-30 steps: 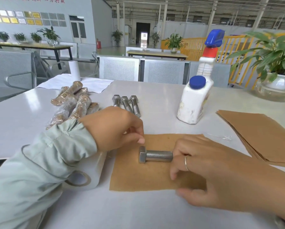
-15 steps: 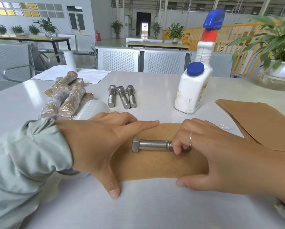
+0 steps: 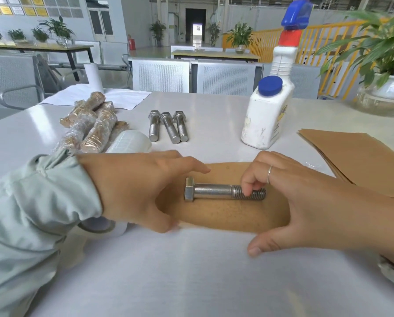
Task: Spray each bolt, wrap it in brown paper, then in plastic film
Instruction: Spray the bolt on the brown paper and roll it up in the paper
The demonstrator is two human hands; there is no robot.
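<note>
Bolt [image 3: 223,192] on paper [image 3: 228,216], frame centre.
Heavy, oily steel: your right hand [image 3: 289,197] pinches its threads; left hand [image 3: 141,186] lifts the soft paper's edge.

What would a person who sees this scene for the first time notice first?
Probably the bare bolt lying on a sheet of brown paper at the table's near middle, with the left hand and right hand curling the paper's near edge up around it. Behind it stand a white spray bottle, three more unwrapped bolts, and a pile of wrapped bolts at left.
</note>
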